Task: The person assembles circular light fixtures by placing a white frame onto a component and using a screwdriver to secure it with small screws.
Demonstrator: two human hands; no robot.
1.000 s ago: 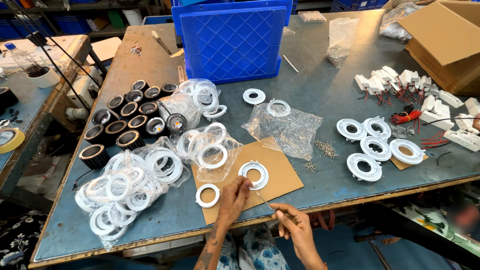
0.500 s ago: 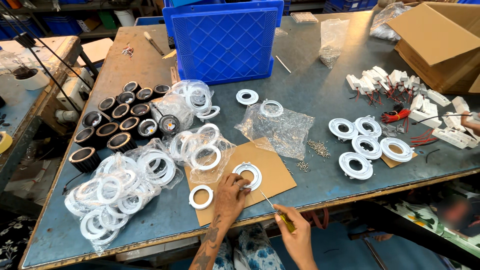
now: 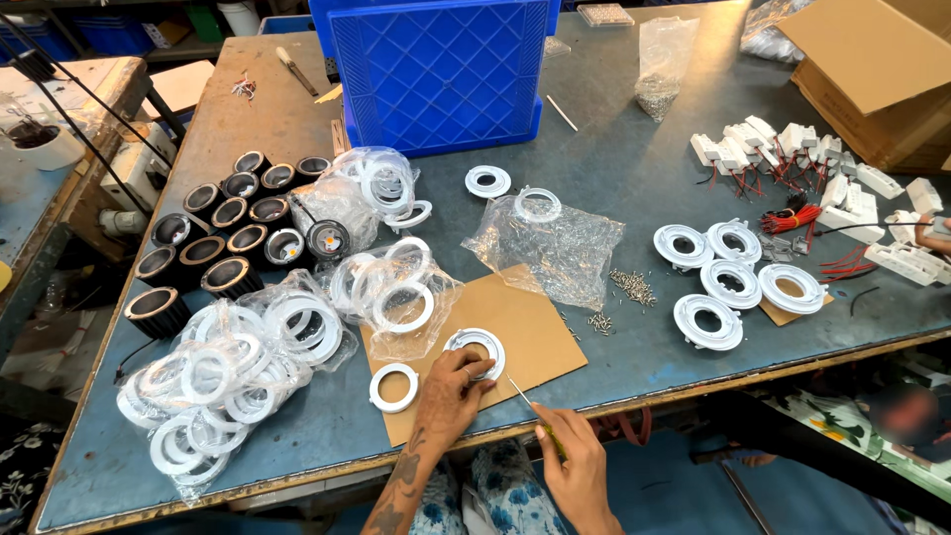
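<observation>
2 hands busy: left hand (image 3: 448, 388) pins the white ring (image 3: 475, 351), right hand (image 3: 575, 458) grips a screwdriver (image 3: 530, 408). Ring looks light, rigid; hold its rim.

The worktop (image 3: 634, 188) is dull blue-grey. On it a brown cardboard sheet (image 3: 525, 342) carries a white ring (image 3: 475, 352). The crate (image 3: 436, 69) is bright blue with a lattice pattern. The cups (image 3: 213, 248) are black, the wires (image 3: 792, 216) red, the screwdriver (image 3: 535, 416) handle yellow-green, and the box (image 3: 872, 69) tan.
</observation>
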